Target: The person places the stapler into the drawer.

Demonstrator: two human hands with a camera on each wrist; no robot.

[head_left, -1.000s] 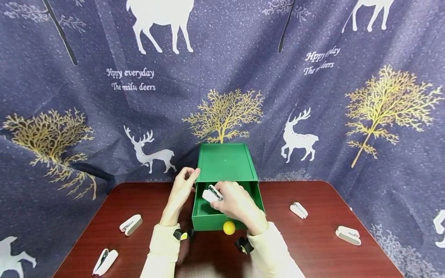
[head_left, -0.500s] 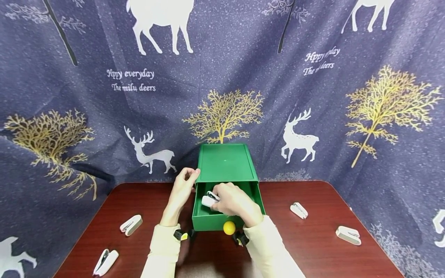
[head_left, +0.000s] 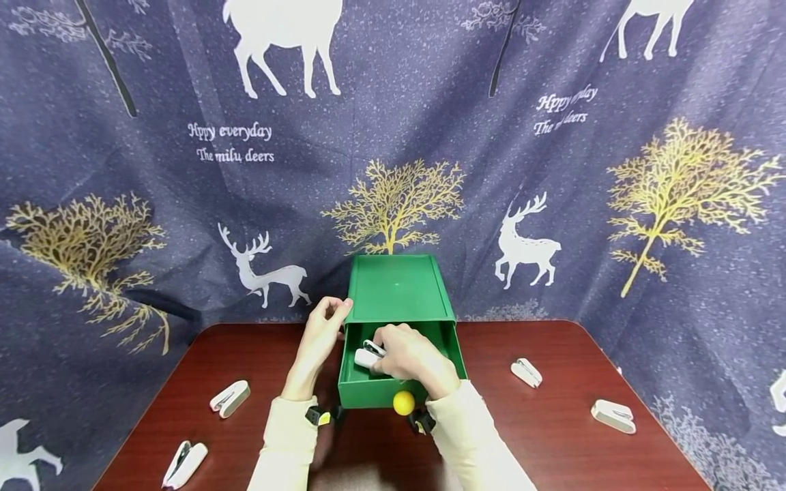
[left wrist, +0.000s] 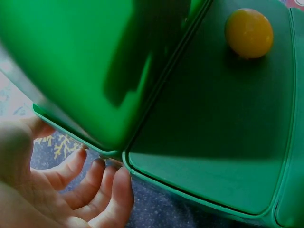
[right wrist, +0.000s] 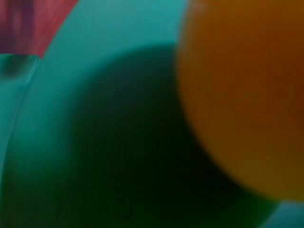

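Observation:
A green drawer cabinet (head_left: 398,290) stands at the back middle of the table, its top drawer (head_left: 367,394) pulled out. Inside that drawer, my right hand (head_left: 413,353) grips a white stapler (head_left: 365,359) by its right end; the fingertips are hidden behind the hand. Against the cabinet's left side rests my left hand (head_left: 319,334), thumb by the top front corner. In the left wrist view its loosely bent fingers (left wrist: 121,190) lie along the cabinet's edge, near a green drawer front with a yellow round knob (left wrist: 249,33). A blurred yellow knob (right wrist: 251,95) fills much of the right wrist view.
Two white staplers lie on the left of the reddish-brown table (head_left: 270,368), one farther back (head_left: 230,399) and one nearer (head_left: 185,465). On the right lie two more, a smaller stapler (head_left: 527,373) and a larger stapler (head_left: 614,416). A patterned blue cloth (head_left: 393,136) hangs behind.
My right hand has moved slightly left and lowered the stapler in the drawer, so the stapler lies flatter than before. The left hand stays at the cabinet's side.

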